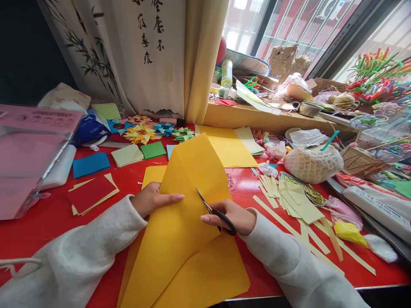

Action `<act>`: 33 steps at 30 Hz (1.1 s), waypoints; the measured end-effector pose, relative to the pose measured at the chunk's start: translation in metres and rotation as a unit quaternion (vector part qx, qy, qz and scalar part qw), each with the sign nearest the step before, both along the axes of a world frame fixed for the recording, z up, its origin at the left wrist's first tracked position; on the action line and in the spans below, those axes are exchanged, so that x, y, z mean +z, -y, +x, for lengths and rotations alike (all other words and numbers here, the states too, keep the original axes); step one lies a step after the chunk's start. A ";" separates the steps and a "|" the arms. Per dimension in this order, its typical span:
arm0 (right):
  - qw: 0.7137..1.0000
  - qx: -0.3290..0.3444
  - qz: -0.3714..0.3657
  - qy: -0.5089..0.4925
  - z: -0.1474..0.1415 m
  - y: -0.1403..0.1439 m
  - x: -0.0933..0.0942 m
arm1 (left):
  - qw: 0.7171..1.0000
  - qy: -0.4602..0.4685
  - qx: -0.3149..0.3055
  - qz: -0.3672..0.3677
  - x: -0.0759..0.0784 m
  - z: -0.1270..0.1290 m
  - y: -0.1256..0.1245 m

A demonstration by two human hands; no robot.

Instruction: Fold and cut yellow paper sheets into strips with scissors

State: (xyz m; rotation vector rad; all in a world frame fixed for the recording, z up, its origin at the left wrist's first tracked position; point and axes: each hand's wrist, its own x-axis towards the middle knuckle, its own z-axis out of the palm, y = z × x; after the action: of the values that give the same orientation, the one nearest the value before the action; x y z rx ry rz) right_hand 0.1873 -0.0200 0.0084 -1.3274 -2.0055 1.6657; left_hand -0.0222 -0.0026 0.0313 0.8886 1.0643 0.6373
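Observation:
My left hand [152, 200] grips a large yellow sheet of paper [180, 214] by its left side, thumb on top and fingers behind. A pair of scissors [227, 220] with black handles is in my right hand [236, 214], its fingers in the loops. The blades lie at the sheet's right side and point up and to the left, against the paper; how far they are apart is hard to make out. Under the raised sheet, more yellow paper [208, 276] lies on the red table [269, 265].
Red and cream squares [93, 194], blue paper [91, 164] and folded paper flowers [139, 132] lie to the left and back. Pale strips [316, 237] and squares [300, 201] spread on the right, near a netted round object [313, 164] with a straw. A cluttered windowsill [244, 112] stands behind.

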 end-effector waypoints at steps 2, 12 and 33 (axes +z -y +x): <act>1.000 0.001 -0.003 -0.001 -0.001 0.000 0.000 | 1.000 0.006 -0.008 0.000 -0.001 -0.001 0.000; 1.000 -0.015 0.014 0.000 -0.003 0.001 -0.001 | 1.000 -0.003 0.005 -0.010 -0.002 0.000 -0.001; 0.997 -0.068 0.006 -0.033 -0.006 0.001 -0.014 | 1.000 0.014 -0.017 0.012 -0.013 -0.006 -0.005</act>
State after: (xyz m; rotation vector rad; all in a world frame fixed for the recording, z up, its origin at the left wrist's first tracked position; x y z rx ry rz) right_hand 0.1808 -0.0211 -0.0056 -1.3532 -1.8420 1.6133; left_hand -0.0284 0.0026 0.0188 0.9136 1.0177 0.6334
